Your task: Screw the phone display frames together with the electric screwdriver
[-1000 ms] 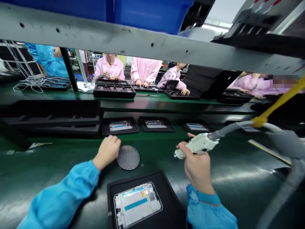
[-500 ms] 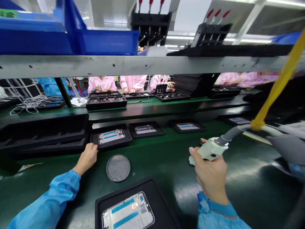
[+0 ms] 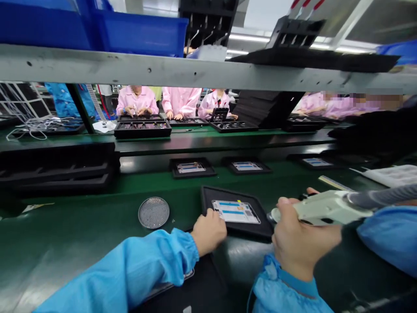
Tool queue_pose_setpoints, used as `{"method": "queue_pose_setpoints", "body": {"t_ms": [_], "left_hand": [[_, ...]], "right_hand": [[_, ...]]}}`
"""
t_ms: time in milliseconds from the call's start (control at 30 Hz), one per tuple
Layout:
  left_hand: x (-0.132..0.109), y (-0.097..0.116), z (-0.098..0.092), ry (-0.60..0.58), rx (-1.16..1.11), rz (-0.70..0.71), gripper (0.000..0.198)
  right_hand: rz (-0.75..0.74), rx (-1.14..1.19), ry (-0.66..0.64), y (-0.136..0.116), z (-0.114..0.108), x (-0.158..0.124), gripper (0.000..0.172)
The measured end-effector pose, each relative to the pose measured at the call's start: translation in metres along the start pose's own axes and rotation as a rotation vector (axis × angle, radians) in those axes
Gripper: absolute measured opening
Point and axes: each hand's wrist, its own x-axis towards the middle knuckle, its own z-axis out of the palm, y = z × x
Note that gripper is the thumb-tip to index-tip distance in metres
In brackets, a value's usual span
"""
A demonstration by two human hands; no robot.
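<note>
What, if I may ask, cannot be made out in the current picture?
In the head view:
Near tray: the left sleeve hides most of what lies in it; the bottom edge cuts it off.
Left hand: its own back hides the fingertips, so whether it grips the middle tray is unclear.
Tool: the right hand covers part; the right edge cuts off its hose.
Dish: specks too small to identify.
</note>
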Motion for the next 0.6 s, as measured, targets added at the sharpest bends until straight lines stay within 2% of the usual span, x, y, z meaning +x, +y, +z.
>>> {"method": "queue_pose_setpoints", "body": {"t_ms": [67,133,300,367,467,600], "left_hand": [[-0.011,0.007,0.001,-0.011,-0.012,0.011,0.029],[-0.042,-0.001,-0.001,-0.027,-0.024,-0.002,0.028],[-0.157,-0.057,-0.011,-0.141,0.02,-0.248,0.012],[-0.188,-0.077,-0.009,-0.155,0.008,-0.306,0.008],[-0.208,-0.094,0.003,-0.129,-0.068,-0.348,0.016],[-0.208,-0.105,0.019,-0.057,-0.218,-0.356,0.014]], "right_hand": [[-0.016,-0.003,0.029,0.007,-0.001,0.004,0.056],[-0.012,0.003,0.052,0.014,0.0,0.007,0.058],[-0.074,0.073,0.041,0.016,0.004,0.006,0.052],[-0.091,0.102,0.02,0.014,0.005,0.004,0.051],[-0.069,0.1,-0.002,0.014,0.008,0.003,0.056],[-0.025,0.091,0.002,0.023,0.02,0.01,0.062]]}}
